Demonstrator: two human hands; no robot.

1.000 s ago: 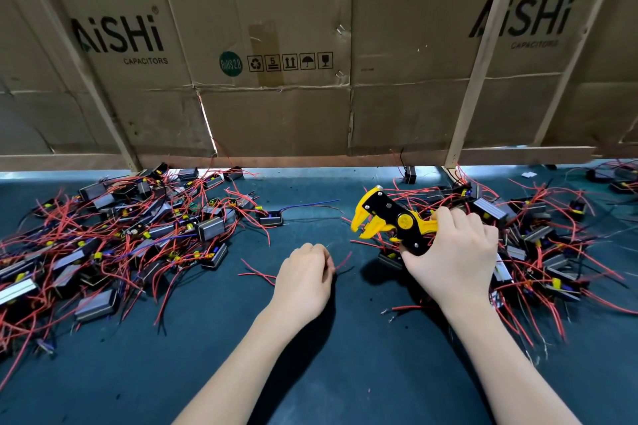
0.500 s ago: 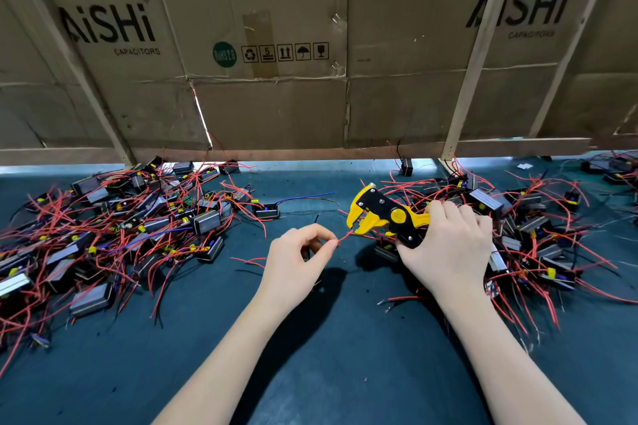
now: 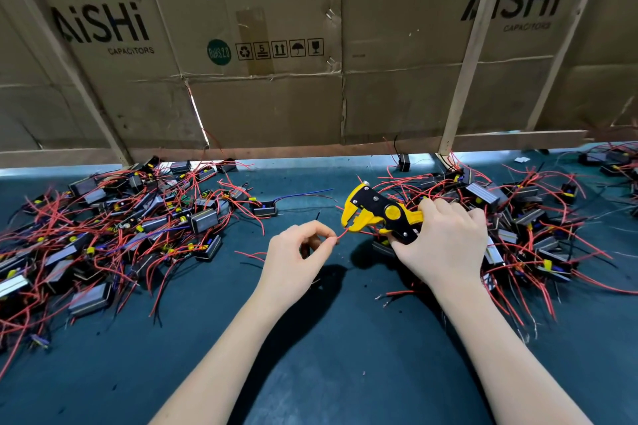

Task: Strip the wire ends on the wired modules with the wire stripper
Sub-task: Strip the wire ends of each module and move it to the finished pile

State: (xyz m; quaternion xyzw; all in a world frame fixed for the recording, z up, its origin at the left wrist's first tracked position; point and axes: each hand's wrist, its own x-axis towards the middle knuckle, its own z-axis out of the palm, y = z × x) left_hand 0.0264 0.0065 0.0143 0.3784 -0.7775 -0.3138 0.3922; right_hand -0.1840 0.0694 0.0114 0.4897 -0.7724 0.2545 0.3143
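My right hand (image 3: 445, 248) grips the handles of a yellow and black wire stripper (image 3: 376, 214), jaws pointing left. My left hand (image 3: 297, 259) pinches a thin red wire (image 3: 342, 235) between thumb and forefinger, and the wire's end sits in the stripper's jaws. The module this wire belongs to is hidden behind my left hand. A heap of small dark wired modules with red leads (image 3: 121, 235) lies at the left. Another such heap (image 3: 524, 224) lies at the right, partly under my right hand.
A dark green mat (image 3: 328, 355) covers the bench. Cardboard sheets printed AiSHi (image 3: 262, 45) on a wooden frame (image 3: 462, 79) form a wall along the back edge. One module with a blue lead (image 3: 266, 210) lies apart near the middle.
My left hand lifted off the mat, took a red wire in a pinch and brought it to the stripper's jaws. The stripper tilted slightly down toward the wire.
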